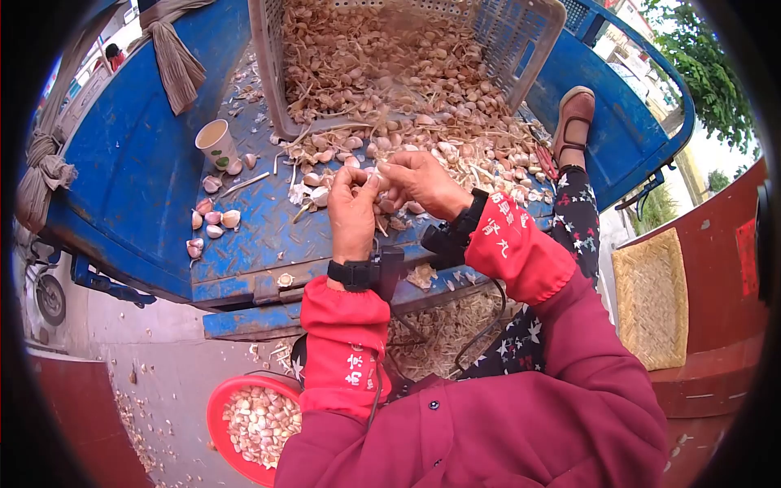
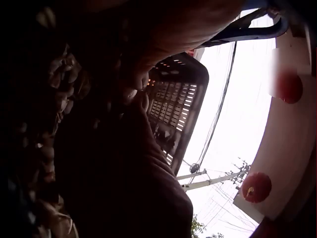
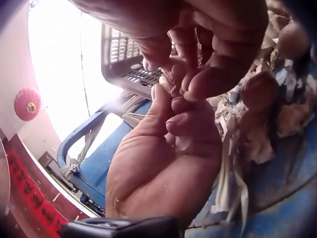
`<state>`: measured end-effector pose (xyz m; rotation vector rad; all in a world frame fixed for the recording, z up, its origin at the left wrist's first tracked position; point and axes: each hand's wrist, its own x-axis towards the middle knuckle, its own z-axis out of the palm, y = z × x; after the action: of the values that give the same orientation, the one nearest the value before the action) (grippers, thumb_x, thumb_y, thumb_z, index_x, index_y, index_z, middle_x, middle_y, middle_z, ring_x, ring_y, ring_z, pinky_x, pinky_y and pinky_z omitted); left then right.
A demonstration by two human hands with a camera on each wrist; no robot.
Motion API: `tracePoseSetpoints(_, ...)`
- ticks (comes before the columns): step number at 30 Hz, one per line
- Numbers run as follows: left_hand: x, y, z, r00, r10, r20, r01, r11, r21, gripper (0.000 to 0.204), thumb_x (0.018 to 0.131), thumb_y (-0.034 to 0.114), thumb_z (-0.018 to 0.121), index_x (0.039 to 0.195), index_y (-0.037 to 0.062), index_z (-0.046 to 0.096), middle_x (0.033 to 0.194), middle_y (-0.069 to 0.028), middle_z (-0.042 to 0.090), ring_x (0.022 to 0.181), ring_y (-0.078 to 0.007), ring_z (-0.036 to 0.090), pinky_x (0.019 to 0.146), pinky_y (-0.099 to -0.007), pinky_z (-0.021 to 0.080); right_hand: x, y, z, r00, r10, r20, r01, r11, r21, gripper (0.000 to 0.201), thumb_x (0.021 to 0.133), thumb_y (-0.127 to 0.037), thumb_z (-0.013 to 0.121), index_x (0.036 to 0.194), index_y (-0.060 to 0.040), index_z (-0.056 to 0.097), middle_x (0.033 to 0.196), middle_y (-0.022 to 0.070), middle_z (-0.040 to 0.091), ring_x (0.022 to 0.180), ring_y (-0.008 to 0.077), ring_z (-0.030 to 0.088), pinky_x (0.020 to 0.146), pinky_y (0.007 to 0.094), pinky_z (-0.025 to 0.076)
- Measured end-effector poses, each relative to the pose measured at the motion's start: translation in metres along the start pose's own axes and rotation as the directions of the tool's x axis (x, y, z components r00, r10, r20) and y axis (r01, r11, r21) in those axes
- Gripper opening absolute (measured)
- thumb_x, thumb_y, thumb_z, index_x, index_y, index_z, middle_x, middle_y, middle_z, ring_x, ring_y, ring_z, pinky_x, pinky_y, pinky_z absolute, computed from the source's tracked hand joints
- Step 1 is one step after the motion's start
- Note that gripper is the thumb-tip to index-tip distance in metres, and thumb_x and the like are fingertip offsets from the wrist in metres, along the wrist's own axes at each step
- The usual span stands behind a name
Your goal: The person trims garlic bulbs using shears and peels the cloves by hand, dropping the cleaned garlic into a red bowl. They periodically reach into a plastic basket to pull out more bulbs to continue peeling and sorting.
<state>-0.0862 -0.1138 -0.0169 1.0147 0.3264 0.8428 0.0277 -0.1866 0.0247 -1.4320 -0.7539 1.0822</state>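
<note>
My left hand (image 1: 351, 213) and right hand (image 1: 433, 185) meet fingertip to fingertip over the loose garlic on the blue truck bed. Between them they pinch a pale garlic clove (image 3: 171, 83), mostly covered by thumbs and fingers. In the right wrist view the left hand (image 3: 153, 168) shows its palm, other fingers curled in, with a small whitish bit (image 3: 183, 144) beneath them. The right hand (image 3: 218, 29) reaches in from above with bent fingers. Deep shadow hides most of the grip in the left wrist view. Unpeeled garlic cloves (image 1: 447, 150) and dry skins lie just beyond the hands.
A plastic crate (image 1: 264, 73) lies at the back, full of garlic. To the left stand a paper cup (image 1: 218, 145) and several garlic pieces (image 1: 213, 218). Below the bed edge (image 1: 244, 324), a red basin (image 1: 218, 407) holds peeled cloves. A foot (image 1: 573, 118) rests at the right.
</note>
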Motion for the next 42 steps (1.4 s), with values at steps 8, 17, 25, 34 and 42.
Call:
tracePoseSetpoints(8, 0.002, 0.008, -0.01, 0.966, -0.232, 0.118, 0.249, 0.691, -0.679, 0.018, 0.089, 0.018, 0.048, 0.098, 0.0021, 0.052, 0.082, -0.0051, 0.055, 0.065, -0.0123, 0.053, 0.054, -0.022, 0.046, -0.007, 0.009, -0.008, 0.993, 0.039, 0.109, -0.084, 0.893, 0.442, 0.026, 0.091, -0.026, 0.044, 0.094, -0.0018, 0.053, 0.078, 0.004, 0.057, 0.061, 0.0095, 0.053, 0.051, 0.0253, 0.049)
tracePoseSetpoints(17, -0.01, 0.018, 0.004, 0.978, -0.132, 0.16, 0.147, 0.986, -0.085, 0.026, 0.083, 0.004, 0.054, 0.109, 0.0016, 0.054, 0.076, -0.002, 0.06, 0.06, -0.0038, 0.053, 0.047, -0.0143, 0.038, -0.013, 0.001, -0.003, 0.972, 0.084, 0.219, -0.18, 0.867, 0.466, 0.024, 0.092, -0.029, 0.041, 0.087, -0.0067, 0.049, 0.07, 0.0011, 0.052, 0.049, 0.0056, 0.042, 0.041, 0.0199, 0.032)
tracePoseSetpoints(25, -0.013, 0.02, 0.009, 0.992, -0.055, 0.116, 0.045, 0.995, 0.088, 0.004, 0.083, 0.006, 0.054, 0.082, 0.0031, 0.056, 0.067, -0.001, 0.058, 0.053, -0.0031, 0.05, 0.044, -0.0144, 0.037, -0.021, 0.0, 0.006, 0.978, 0.198, 0.064, -0.208, 0.917, 0.34, 0.031, 0.092, -0.036, 0.039, 0.086, -0.0084, 0.05, 0.058, -0.0008, 0.049, 0.041, 0.0058, 0.041, 0.035, 0.0204, 0.029)
tracePoseSetpoints(34, -0.01, 0.011, 0.006, 0.993, -0.102, 0.061, 0.099, 0.994, 0.054, 0.01, 0.084, 0.008, 0.055, 0.091, 0.0014, 0.055, 0.069, -0.0016, 0.057, 0.051, -0.0038, 0.049, 0.043, -0.0158, 0.039, -0.022, 0.007, 0.008, 0.993, 0.014, -0.119, -0.005, 0.997, 0.077, 0.022, 0.088, -0.025, 0.05, 0.081, -0.0047, 0.053, 0.064, 0.0003, 0.054, 0.049, 0.0056, 0.049, 0.041, 0.0201, 0.039)
tracePoseSetpoints(42, -0.013, 0.014, 0.002, 0.992, -0.12, 0.031, 0.114, 0.981, 0.16, 0.036, 0.079, 0.001, 0.057, 0.113, 0.0, 0.048, 0.075, -0.0041, 0.057, 0.055, -0.0066, 0.052, 0.046, -0.0192, 0.042, -0.025, 0.0, 0.005, 0.997, 0.003, -0.083, -0.001, 1.0, 0.025, 0.023, 0.086, -0.029, 0.053, 0.087, -0.0062, 0.057, 0.067, -0.0028, 0.053, 0.056, 0.0056, 0.049, 0.046, 0.0202, 0.04)
